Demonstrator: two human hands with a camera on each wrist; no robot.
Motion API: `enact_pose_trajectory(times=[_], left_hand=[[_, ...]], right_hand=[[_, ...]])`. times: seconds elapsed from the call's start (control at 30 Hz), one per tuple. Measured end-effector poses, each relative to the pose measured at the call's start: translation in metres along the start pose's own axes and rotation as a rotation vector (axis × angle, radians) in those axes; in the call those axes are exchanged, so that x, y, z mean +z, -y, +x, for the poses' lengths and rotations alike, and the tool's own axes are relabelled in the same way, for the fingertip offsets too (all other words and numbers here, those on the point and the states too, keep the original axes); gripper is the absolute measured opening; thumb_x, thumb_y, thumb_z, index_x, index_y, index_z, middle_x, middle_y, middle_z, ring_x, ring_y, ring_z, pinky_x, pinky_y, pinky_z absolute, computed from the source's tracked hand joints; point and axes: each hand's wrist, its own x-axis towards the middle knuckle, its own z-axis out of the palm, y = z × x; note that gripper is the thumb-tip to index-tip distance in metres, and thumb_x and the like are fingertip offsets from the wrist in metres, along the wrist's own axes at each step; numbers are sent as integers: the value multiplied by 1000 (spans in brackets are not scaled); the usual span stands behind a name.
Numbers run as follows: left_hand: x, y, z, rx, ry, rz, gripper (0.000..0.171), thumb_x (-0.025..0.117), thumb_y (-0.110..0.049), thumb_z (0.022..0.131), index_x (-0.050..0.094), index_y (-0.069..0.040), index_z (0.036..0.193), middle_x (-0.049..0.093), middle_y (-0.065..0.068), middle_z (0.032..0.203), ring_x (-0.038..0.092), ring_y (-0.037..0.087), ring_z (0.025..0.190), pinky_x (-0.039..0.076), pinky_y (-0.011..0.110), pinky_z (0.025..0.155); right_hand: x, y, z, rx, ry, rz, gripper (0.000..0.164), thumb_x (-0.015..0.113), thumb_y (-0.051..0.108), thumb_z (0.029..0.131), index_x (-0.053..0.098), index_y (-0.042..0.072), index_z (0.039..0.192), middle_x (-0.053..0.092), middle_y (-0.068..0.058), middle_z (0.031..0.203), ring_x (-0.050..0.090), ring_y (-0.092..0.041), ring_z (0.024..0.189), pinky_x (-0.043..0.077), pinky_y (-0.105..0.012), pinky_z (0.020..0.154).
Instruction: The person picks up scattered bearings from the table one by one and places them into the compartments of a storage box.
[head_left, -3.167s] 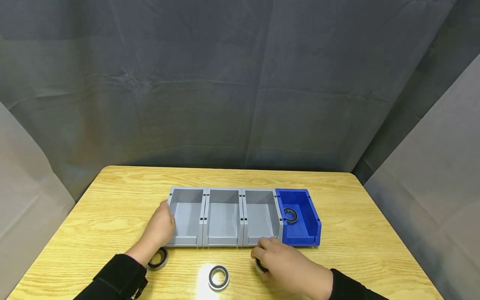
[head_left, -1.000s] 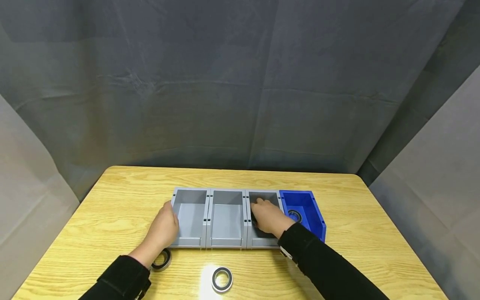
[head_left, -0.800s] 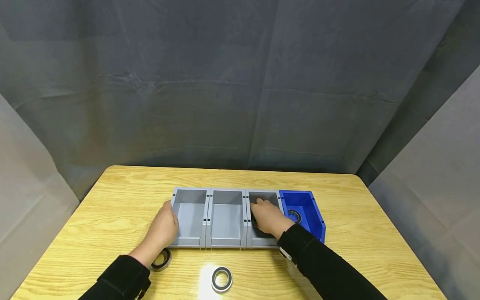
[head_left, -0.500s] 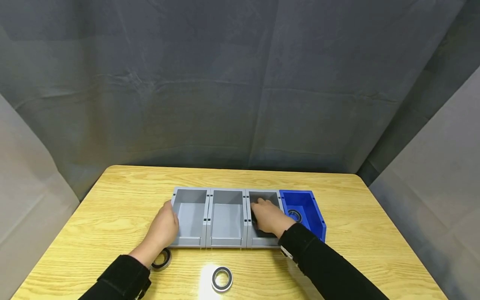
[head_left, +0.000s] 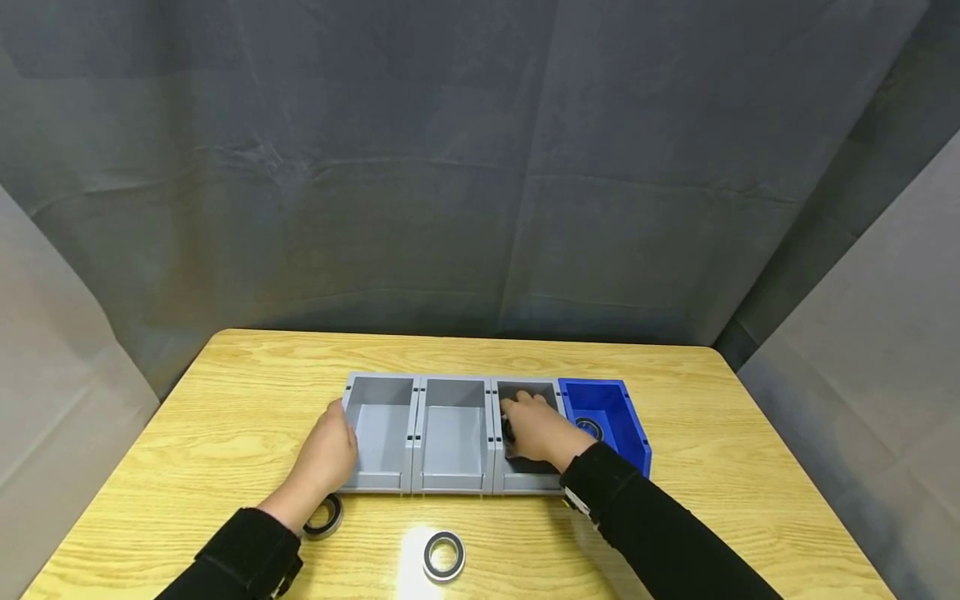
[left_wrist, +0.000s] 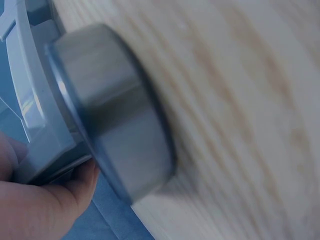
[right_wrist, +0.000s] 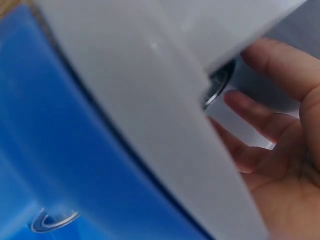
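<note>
My left hand (head_left: 324,450) grips the outer side wall of the leftmost grey bin (head_left: 381,482); the left wrist view shows thumb and fingers pinching the bin's edge (left_wrist: 45,145). A ball bearing (head_left: 324,518) lies on the table just below that wrist, its metal side filling much of the left wrist view. My right hand (head_left: 542,429) reaches into the third grey bin (head_left: 525,483). Its fingers are spread loosely around a dark bearing (head_left: 507,430) by the bin's left wall; in the right wrist view the bearing (right_wrist: 220,82) shows beyond the fingertips, partly hidden by the bin wall.
A blue bin (head_left: 633,442) closes the row on the right, with one bearing (head_left: 589,428) leaning inside. Another bearing (head_left: 444,556) lies flat on the wooden table (head_left: 225,417) in front. The second grey bin (head_left: 453,482) stands between the hands. A grey cloth (head_left: 480,208) hangs behind.
My right hand has carried a bearing from the table into the third grey bin. Lately its fingers have loosened and lifted slightly, uncovering more of the bearing. The left hand keeps its grip.
</note>
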Motion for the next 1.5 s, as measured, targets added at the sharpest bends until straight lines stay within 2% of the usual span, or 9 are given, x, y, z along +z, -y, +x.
enact_pose_trajectory(times=[0.27,0.57,0.8,1.07,1.13,1.37,1.5], left_hand=[[0,-1,1,9,6,-4,47,31,2,101,23,25,141,45,46,132,46,55,126,42,61,104],[-1,1,2,6,10,3,47,31,1,102,23,25,141,45,46,131,47,55,126,43,60,104],[-1,2,3,13,6,-5,46,31,1,102,24,25,140,46,46,130,47,55,126,43,61,103],[-1,3,3,14,5,-10,45,31,1,102,25,25,139,46,46,129,48,55,125,43,61,103],[-2,3,2,13,4,-9,45,31,1,102,25,25,139,47,46,129,48,55,125,43,61,103],[-3,3,2,9,8,-5,45,29,1,102,25,25,139,46,45,130,47,54,125,43,61,103],[-3,2,2,6,11,-5,45,29,1,102,24,25,139,46,45,130,47,55,125,43,61,103]], right_hand=[[-10,3,-15,4,5,20,60,86,17,80,61,4,133,57,-21,128,53,-42,117,50,-49,96],[-27,12,-35,-22,-35,27,54,85,18,82,64,4,130,60,-16,120,57,-34,109,53,-44,91],[-47,8,-50,10,-38,33,54,84,17,82,63,6,130,58,-16,127,56,-36,117,52,-43,94],[-65,-24,-62,67,-62,4,55,84,19,83,62,3,131,59,-16,121,60,-32,108,54,-45,93],[-67,-34,-65,86,-61,-6,55,83,20,83,61,2,131,59,-17,122,59,-33,110,53,-48,95],[-64,-70,-75,146,-73,-28,54,82,19,84,61,-3,128,59,-22,119,58,-40,112,50,-55,98],[-58,-90,-79,198,-96,-45,58,81,18,85,56,-10,129,58,-30,120,59,-45,112,50,-57,96]])
